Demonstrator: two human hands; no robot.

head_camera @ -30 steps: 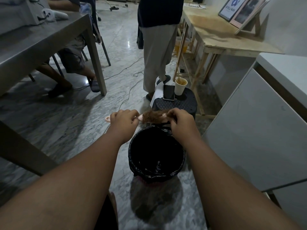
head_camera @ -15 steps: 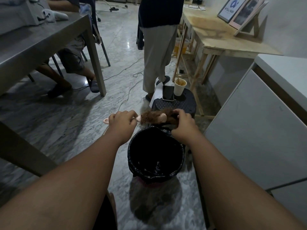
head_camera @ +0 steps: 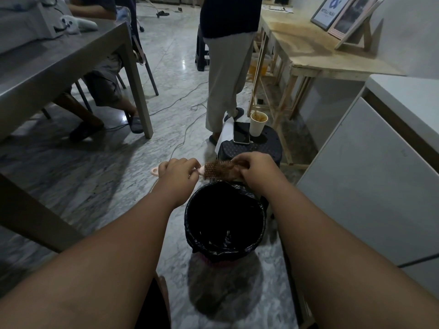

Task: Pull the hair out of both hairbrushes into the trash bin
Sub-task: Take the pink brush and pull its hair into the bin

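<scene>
A pink hairbrush (head_camera: 215, 170) lies level just above the far rim of the trash bin (head_camera: 190, 224), which is lined with a black bag. My left hand (head_camera: 178, 173) grips the brush's pink handle, whose looped end sticks out to the left. My right hand (head_camera: 255, 169) pinches the brown hair (head_camera: 228, 175) matted in the bristles at the brush's right end. A second hairbrush is not in view.
A dark stool (head_camera: 251, 150) behind the bin carries a phone (head_camera: 241, 132) and a paper cup (head_camera: 258, 123). A person (head_camera: 225, 67) stands beyond it, and cables trail on the floor. A grey table (head_camera: 59, 67) stands left, a wooden table (head_camera: 320, 55) and a white cabinet (head_camera: 380, 174) right.
My right hand, at the brush's right end a second ago, drew a little away to the right with hair half a second ago and is back on the bristles now. My left hand stays put.
</scene>
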